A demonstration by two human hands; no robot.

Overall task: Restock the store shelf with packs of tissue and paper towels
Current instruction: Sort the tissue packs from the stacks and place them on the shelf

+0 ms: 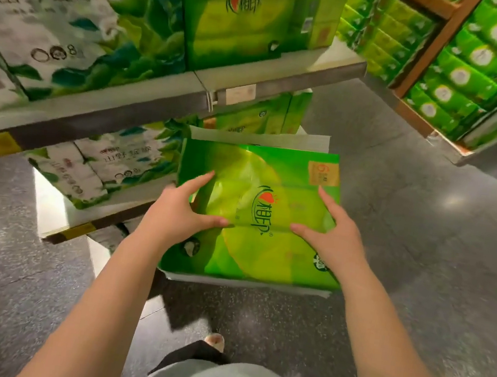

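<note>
Tissue pack (256, 214), glossy green film, both hands (181, 211) flat

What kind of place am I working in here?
Most likely a supermarket or warehouse-store aisle: metal shelves stacked with bulk paper-goods packs, a price tag on the shelf edge, and a pallet display of green tissue packs across the polished floor.

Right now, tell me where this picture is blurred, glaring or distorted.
Head view: the upper-left white leaf-print packs are motion-blurred; overhead lights glare on the polished floor and sheen the green pack under both hands; the wide lens bends the shelf edge, and the far-right green stacks are soft.
</note>
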